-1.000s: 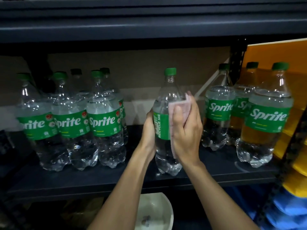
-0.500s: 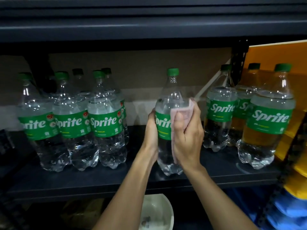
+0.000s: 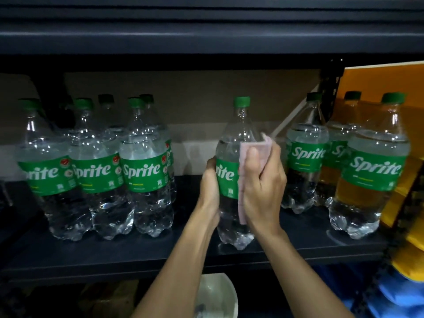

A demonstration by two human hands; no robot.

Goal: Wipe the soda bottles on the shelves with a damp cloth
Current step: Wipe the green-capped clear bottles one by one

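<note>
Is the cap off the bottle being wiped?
No: the green cap sits on the bottle, which the left hand grips; the right hand holds a pink cloth against it.

Dim, glints on the bottles [image 3: 146, 171] (edges bowed, soft).

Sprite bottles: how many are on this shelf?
9 Sprite bottles: five at left, one middle bottle gripped by left hand and right hand with pink cloth, three at right. Others may hide behind.

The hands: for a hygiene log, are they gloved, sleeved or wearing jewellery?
Neither the left hand nor the right hand is gloved; no rings, watch or bands show. Both forearms are uncovered down to the frame's edge, with no sleeve in view.
</note>
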